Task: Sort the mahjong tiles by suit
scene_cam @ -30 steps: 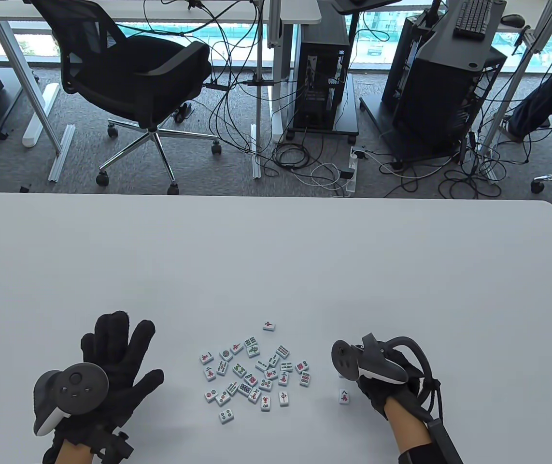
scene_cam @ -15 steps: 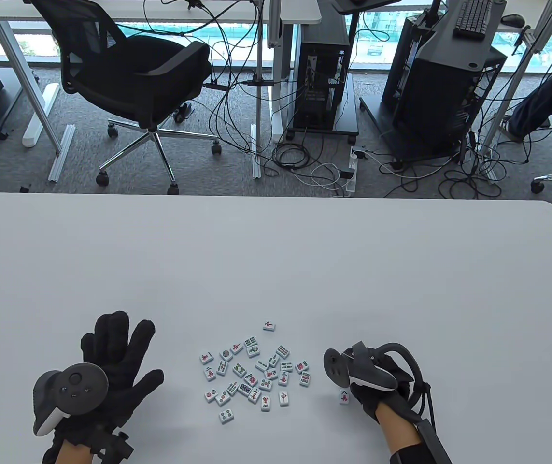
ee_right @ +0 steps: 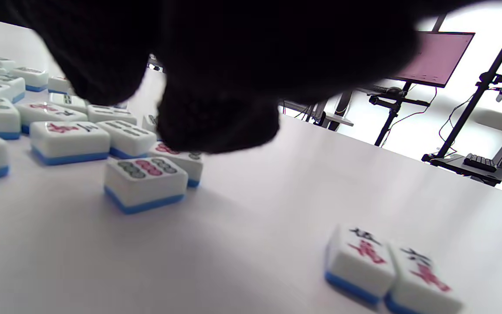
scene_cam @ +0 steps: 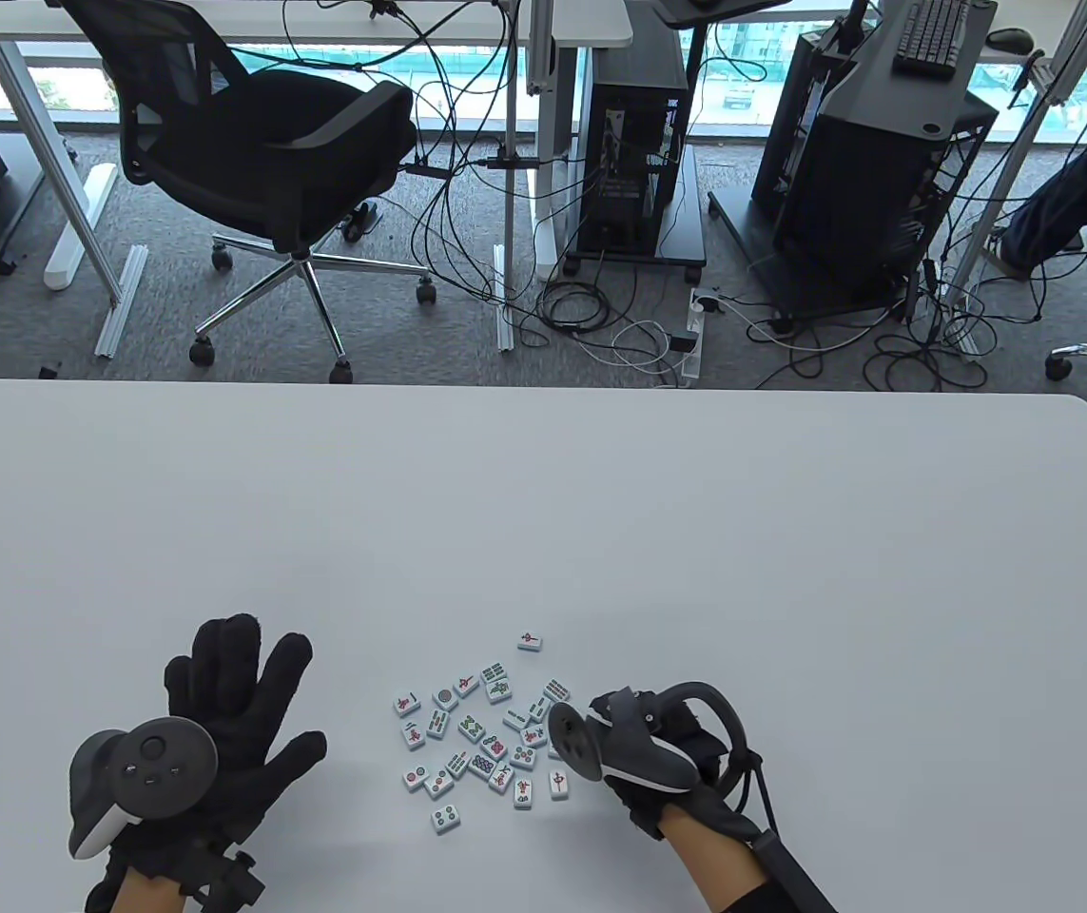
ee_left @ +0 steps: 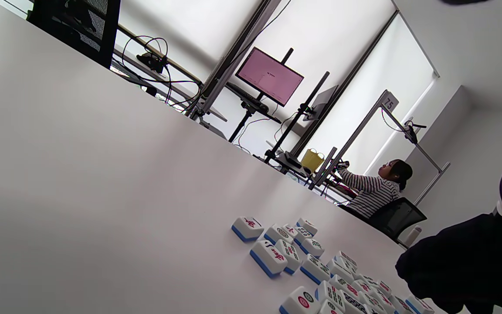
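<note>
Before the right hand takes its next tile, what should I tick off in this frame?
1. Black-gloved right hand over the right edge of the loose cluster of white, blue-backed mahjong tiles: ok.
2. Right hand empty: cannot tell; the tracker hides its fingers from above, and the wrist view shows only dark fingertips close over a tile.
3. Black-gloved left hand flat, fingers spread, apart from the cluster: ok.
4. Tiles face up, suits readable: ok.
5. Pair of red-character tiles side by side, apart from the cluster: ok.

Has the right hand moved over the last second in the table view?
Yes. The right hand has shifted left, from clear table to the right of the tile cluster until it covers that cluster's right edge.
</note>
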